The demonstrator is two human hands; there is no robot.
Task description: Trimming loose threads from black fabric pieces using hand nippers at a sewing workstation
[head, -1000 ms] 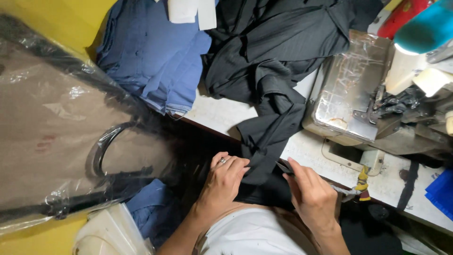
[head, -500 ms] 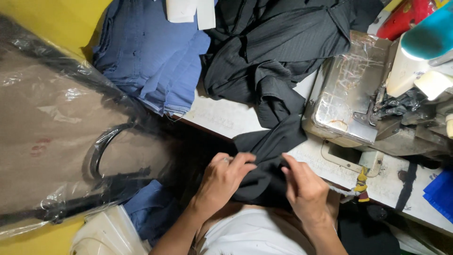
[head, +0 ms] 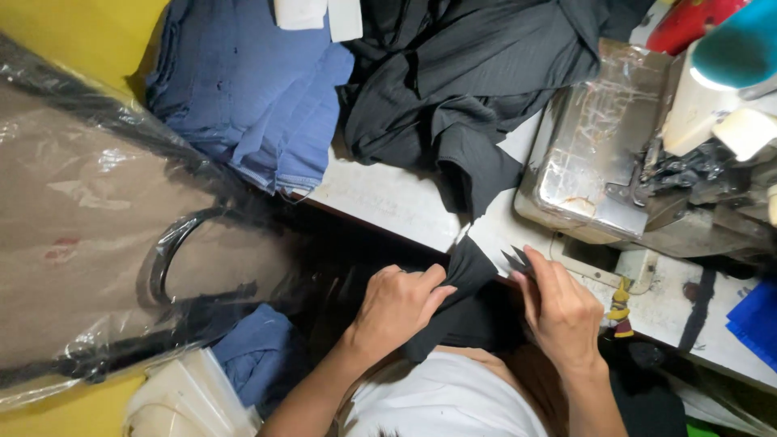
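Note:
My left hand point(head: 398, 306) pinches a piece of black fabric point(head: 463, 301) at the near edge of the white sewing table point(head: 388, 198). My right hand point(head: 560, 311) grips a small pair of dark thread snips point(head: 515, 260), their tips pointing at the fabric's upper corner. The fabric hangs from my hands down toward my lap. Just beyond it a larger heap of black cloth point(head: 465, 89) lies on the table, one flap reaching toward my hands.
A metal sewing machine point(head: 603, 166) stands at the right, with a teal thread cone point(head: 740, 48) behind it. Folded blue garments point(head: 251, 97) lie at the back left. A clear plastic bag with a dark handle point(head: 121, 251) fills the left side.
Both hands have drawn the black fabric piece back toward me, off the larger heap. The right hand now holds the snips up at the fabric's corner.

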